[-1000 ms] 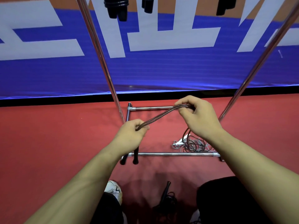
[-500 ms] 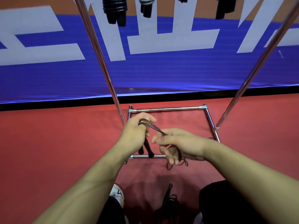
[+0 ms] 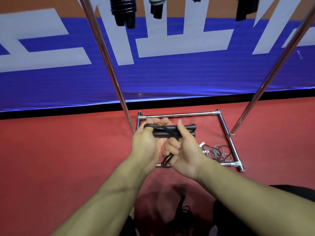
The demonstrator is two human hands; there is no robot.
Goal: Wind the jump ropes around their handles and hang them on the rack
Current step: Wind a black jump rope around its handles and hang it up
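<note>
The winding step is in hand: the pair of black foam-covered jump-rope handles (image 3: 172, 131) lies side by side and roughly level in front of the chrome tube rack (image 3: 223, 126), above its floor frame. The left hand (image 3: 146, 145) grips the left end of the handles, its fingers curled round them, with dark cord looped over that end. The right hand (image 3: 184, 150) is closed round the thin black rope (image 3: 166, 160), thumb up against the handles, and a short bundle of doubled cord hangs down from its fingers.

Only that little tail looks left, so the winding seems close to done. The next move calls for carrying the tail round the handles under steady tension, tucking the end so the coils cannot slip, then lifting the bundle up to the rack's top bar.

That top bar is cut off by the upper edge; only the lower ends of black wound rope bundles (image 3: 123, 12) already hanging there show. How many turns sit on the handles cannot be told, as both hands cover the middle. A loose tangle of grey and dark cord with a white handle (image 3: 216, 151) lies on the red floor inside the frame, and another dark rope (image 3: 182, 212) lies in shadow near the person's feet, hard to make out
</note>
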